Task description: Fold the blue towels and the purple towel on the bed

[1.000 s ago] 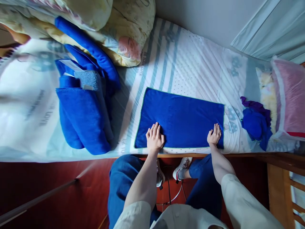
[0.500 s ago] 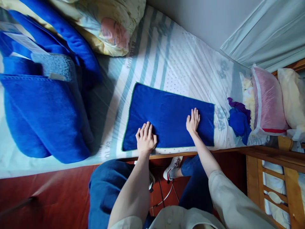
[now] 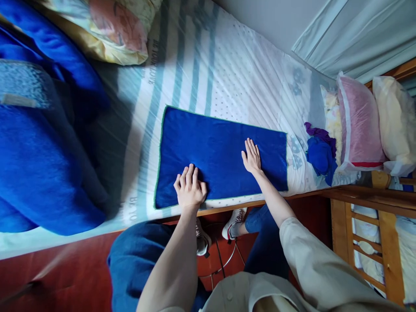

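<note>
A blue towel (image 3: 221, 151) with thin green edging lies spread out flat on the bed (image 3: 234, 78), close to its near edge. My left hand (image 3: 190, 186) rests on the towel's lower left part, fingers apart and slightly bent. Farther right, my right hand (image 3: 251, 157) lies on the cloth with its fingers stretched out and the palm down. Neither hand grips anything. A crumpled blue and purple cloth (image 3: 320, 154) sits on the sheet beyond the towel's right end.
A large blue blanket (image 3: 48, 164) is heaped at the left, beside a patterned yellow quilt or pillow (image 3: 120, 34). Pink (image 3: 360, 121) and cream (image 3: 394, 121) pillows stand at the right end. A wooden frame (image 3: 339, 229) with slats rises at the lower right.
My right hand has slid a little left across the towel, its fingers straighter now. My left hand stays at nearly the same spot. The camera view has turned slightly right.
</note>
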The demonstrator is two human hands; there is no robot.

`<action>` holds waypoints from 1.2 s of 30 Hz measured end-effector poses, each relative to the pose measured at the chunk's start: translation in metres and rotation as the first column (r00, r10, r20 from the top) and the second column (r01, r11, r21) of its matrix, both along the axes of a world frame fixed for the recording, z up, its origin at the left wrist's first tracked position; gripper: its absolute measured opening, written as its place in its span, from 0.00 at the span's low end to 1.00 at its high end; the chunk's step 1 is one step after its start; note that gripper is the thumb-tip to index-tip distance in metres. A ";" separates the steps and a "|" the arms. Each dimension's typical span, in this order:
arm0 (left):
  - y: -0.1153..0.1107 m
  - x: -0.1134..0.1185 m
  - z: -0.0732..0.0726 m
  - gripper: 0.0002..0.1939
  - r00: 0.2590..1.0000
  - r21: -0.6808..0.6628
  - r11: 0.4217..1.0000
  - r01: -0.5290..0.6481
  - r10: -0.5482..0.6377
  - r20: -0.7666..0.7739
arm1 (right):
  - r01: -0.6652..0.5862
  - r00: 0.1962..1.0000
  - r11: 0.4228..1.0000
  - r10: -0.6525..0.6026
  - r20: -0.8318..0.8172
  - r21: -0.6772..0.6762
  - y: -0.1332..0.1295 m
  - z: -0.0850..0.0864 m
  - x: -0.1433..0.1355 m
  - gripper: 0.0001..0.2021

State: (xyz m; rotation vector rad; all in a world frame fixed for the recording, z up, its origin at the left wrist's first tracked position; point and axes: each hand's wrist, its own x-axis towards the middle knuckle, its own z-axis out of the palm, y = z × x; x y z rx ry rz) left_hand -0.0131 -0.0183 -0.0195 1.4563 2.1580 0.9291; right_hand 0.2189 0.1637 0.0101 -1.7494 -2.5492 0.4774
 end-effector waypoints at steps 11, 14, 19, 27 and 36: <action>0.000 0.000 0.005 0.32 1.000 -0.031 1.000 -0.003 0.003 0.023 | 0.341 0.929 0.936 -0.349 0.121 0.084 -0.002 -0.001 0.116 0.32; 0.000 -0.001 0.005 0.32 1.000 -0.026 1.000 -0.001 0.002 0.014 | 0.396 0.903 0.913 -0.407 0.136 0.103 -0.002 -0.004 0.134 0.32; -0.001 -0.001 0.004 0.32 1.000 -0.025 1.000 -0.006 0.005 -0.029 | 0.350 0.919 0.931 -0.362 0.156 0.099 0.002 -0.006 0.148 0.32; 0.000 0.000 0.004 0.32 1.000 -0.019 1.000 -0.014 0.014 0.020 | 0.376 0.909 0.924 -0.383 0.162 0.071 0.008 -0.002 0.151 0.32; 0.000 -0.001 0.004 0.32 1.000 -0.019 1.000 -0.002 0.002 0.024 | 0.131 0.991 0.991 -0.131 -0.024 0.019 0.016 -0.001 0.014 0.32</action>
